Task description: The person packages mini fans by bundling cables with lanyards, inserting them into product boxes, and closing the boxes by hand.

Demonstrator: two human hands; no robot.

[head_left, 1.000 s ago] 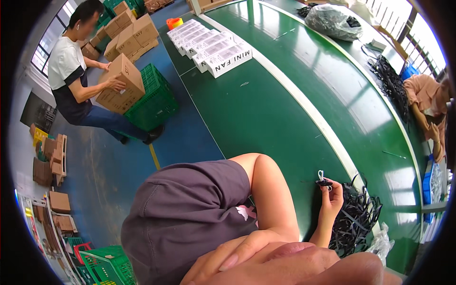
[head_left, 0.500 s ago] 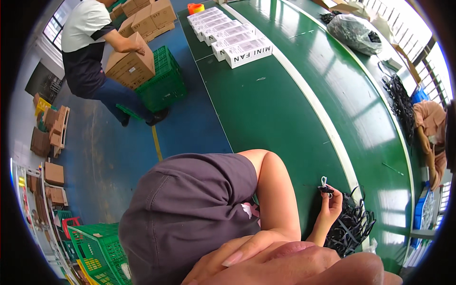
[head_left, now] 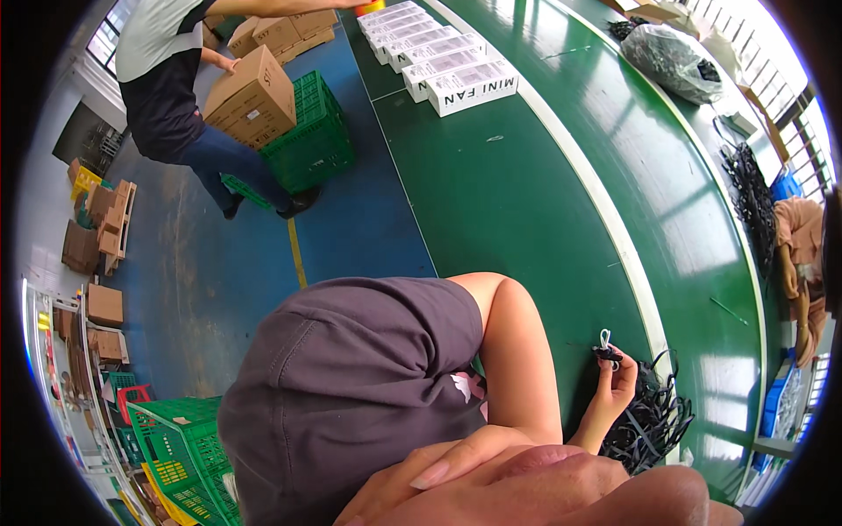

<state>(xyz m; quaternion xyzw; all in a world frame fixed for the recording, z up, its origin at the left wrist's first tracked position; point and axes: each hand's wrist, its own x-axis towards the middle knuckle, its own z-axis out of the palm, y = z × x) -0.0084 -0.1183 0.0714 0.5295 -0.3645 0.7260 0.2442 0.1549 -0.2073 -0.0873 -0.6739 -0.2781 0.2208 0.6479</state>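
My right hand (head_left: 621,386) is over the green table, thumb and fingers closed on a small black strap (head_left: 607,354) with a white cord loop (head_left: 605,337) sticking up from it. Right beside it lies a tangled pile of black straps (head_left: 653,421), partly hidden by my wrist. My left arm (head_left: 522,359) is bent, its elbow over the table. Low in the picture, very near the camera, my left hand (head_left: 465,458) shows fingers laid flat and close together, with nothing held in them; part of it is hidden.
White boxes (head_left: 474,86) stand in a row at the table's far end. A co-worker (head_left: 167,96) beside a green crate (head_left: 311,140) touches a carton (head_left: 254,96). Another person (head_left: 798,237) sits at the right. A filled plastic bag (head_left: 671,61) lies far right; a green crate (head_left: 180,447) is lower left.
The co-worker has stretched one arm across to the red and yellow item by the boxes, keeping the other hand on the carton. My hands keep nearly the same pose; the view shifted slightly.
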